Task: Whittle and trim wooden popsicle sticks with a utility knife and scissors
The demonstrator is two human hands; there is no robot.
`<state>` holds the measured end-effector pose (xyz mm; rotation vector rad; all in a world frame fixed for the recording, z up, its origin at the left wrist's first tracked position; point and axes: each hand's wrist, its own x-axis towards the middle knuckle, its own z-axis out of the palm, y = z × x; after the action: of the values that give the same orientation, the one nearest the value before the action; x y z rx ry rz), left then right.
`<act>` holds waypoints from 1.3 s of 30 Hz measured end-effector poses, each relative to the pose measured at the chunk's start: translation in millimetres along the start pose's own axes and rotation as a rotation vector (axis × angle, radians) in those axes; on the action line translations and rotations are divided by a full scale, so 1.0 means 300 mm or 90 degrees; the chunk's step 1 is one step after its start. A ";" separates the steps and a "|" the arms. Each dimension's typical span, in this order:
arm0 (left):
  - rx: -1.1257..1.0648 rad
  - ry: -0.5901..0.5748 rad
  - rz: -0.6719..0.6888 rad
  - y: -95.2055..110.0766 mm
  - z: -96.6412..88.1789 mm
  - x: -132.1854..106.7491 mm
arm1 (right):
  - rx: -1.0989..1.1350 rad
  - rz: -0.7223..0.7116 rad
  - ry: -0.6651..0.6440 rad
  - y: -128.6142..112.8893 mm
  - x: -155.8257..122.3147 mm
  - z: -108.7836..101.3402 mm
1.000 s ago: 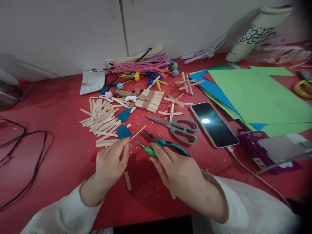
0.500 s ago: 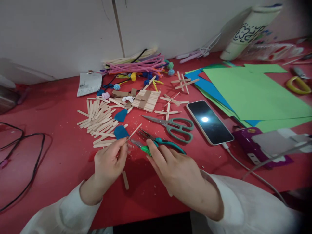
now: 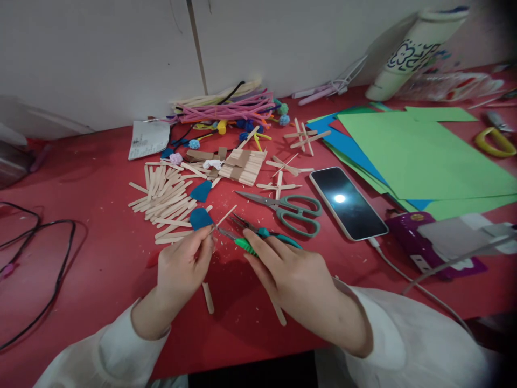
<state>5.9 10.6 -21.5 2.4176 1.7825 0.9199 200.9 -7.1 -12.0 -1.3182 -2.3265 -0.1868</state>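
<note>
My left hand (image 3: 183,267) is closed, thumb and forefinger pinching a thin split wooden stick (image 3: 226,214) that points up to the right. In my right hand (image 3: 291,275) is a green-handled craft knife (image 3: 245,246), its blade aimed left at the pinched stick; I cannot tell whether blade and stick touch. Teal-handled pliers (image 3: 278,236) lie just beyond my right fingers, partly hidden by them. Past those rest grey-green scissors (image 3: 299,213). One craft stick (image 3: 208,298) lies near my left wrist, and another (image 3: 279,313) pokes out from beneath my right hand.
A pile of craft sticks (image 3: 161,196) spreads at left, beside blue scraps (image 3: 201,190). Beyond lie pipe cleaners (image 3: 226,109) and crossed-stick pieces (image 3: 307,134). To the right are a phone (image 3: 347,202) on a cable, green paper (image 3: 424,156) and a purple power strip (image 3: 412,242).
My right hand has shifted slightly right with the knife, its blade a little farther from my left fingers. More of the craft stick beneath it shows. My left hand has barely moved.
</note>
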 end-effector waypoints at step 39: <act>0.020 0.030 0.024 -0.001 -0.007 0.001 | 0.029 0.015 -0.007 0.002 0.000 0.020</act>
<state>4.7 10.3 -19.6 2.4767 1.7858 0.9677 199.3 -4.7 -17.3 -1.3262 -2.3094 -0.1196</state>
